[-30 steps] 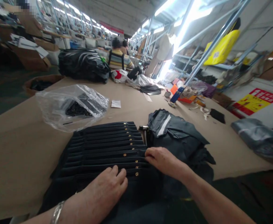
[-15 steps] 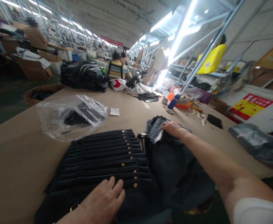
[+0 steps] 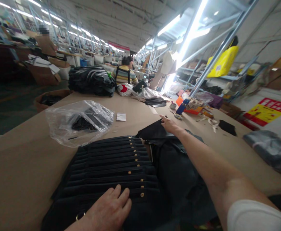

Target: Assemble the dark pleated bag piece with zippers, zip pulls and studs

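Observation:
Overlapping black fabric pieces lie in a row on the table, each with a small gold fitting near its right end. My left hand rests on the nearest pieces with its fingers stretched out, beside a gold ring. To the right, a pile of dark cloth hangs over the table's near edge. My right hand is closed on the upper edge of a black cloth piece, which is drawn out flat towards the row. Its fingertips partly hide the edge.
A clear plastic bag with dark items lies at the left on the brown table. Beyond are a white paper slip, a dark cloth heap and a blue container. A wrapped bundle sits right; co-workers are farther back.
My right hand has moved slightly left and up, and the cloth's crumpled grey underside is now covered by a flat black piece. My left hand stays on the row.

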The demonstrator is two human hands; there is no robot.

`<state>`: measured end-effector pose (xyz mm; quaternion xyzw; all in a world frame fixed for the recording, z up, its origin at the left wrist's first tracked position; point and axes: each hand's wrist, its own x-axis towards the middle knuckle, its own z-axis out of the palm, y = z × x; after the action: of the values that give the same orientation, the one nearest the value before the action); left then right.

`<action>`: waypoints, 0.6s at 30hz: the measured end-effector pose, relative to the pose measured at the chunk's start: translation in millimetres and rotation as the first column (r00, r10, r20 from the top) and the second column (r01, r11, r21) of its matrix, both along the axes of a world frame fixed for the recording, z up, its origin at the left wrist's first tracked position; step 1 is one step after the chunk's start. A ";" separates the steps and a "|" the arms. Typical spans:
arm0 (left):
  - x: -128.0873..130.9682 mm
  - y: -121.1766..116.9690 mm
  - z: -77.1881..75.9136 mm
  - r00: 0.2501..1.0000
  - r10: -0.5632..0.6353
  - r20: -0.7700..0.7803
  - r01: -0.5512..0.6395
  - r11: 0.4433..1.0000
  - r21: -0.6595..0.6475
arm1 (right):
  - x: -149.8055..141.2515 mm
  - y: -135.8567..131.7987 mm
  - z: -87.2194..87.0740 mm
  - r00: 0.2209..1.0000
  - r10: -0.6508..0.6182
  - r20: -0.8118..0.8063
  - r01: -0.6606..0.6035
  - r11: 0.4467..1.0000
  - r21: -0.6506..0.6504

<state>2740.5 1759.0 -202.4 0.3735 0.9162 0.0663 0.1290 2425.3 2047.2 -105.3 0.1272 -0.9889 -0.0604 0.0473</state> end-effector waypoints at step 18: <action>-0.9 1.1 15.5 0.999 -0.038 -0.007 0.038 0.999 -0.004 | -36.5 -35.7 -52.1 0.950 -0.176 0.256 0.174 0.984 0.032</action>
<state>2739.5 1760.2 -187.0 0.3910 0.9094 0.0608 0.1279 2388.8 2011.5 -157.4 0.0461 -0.9937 -0.0518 -0.0879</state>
